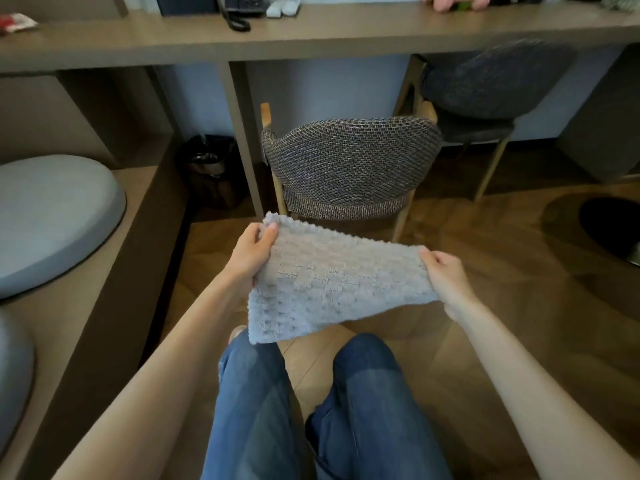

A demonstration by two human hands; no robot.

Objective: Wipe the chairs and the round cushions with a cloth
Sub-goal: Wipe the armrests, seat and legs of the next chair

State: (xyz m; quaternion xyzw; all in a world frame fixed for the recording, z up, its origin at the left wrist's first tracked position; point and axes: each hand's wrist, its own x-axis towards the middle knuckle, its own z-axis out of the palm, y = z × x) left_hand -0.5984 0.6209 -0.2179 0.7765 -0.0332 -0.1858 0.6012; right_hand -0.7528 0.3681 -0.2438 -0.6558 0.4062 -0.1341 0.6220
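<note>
A fluffy light-blue cloth [325, 282] is stretched out in front of me, above my knees. My left hand [251, 252] pinches its upper left corner and my right hand [446, 275] grips its right edge. Just beyond the cloth stands a grey woven chair [349, 164] with wooden legs, its back toward me, pushed under the desk. A second, darker chair [485, 88] stands further right under the desk. One round grey-blue cushion [52, 220] lies on the low platform at the left, and part of another cushion [14, 375] shows at the lower left edge.
A long brown desk [346, 36] spans the top, with a black phone [242, 8] on it and another person's hand [453, 1] at its far edge. A black waste bin [211, 168] sits beneath, left of the woven chair. A dark round base [609, 226] rests on the wooden floor at right.
</note>
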